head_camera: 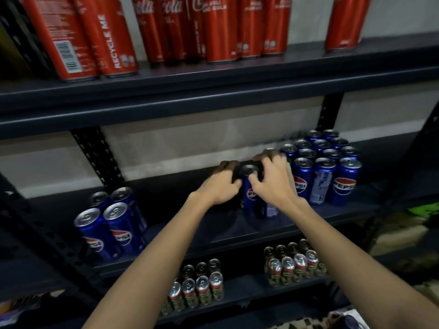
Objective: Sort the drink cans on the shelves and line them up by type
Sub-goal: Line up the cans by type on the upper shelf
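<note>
While both hands are closing on a few loose cans (249,193) mid-shelf, left hand (219,187) and right hand (273,184) are clamping them from either side, probably to slide them against the block (325,167) just right; they are standing upright, tops up
</note>
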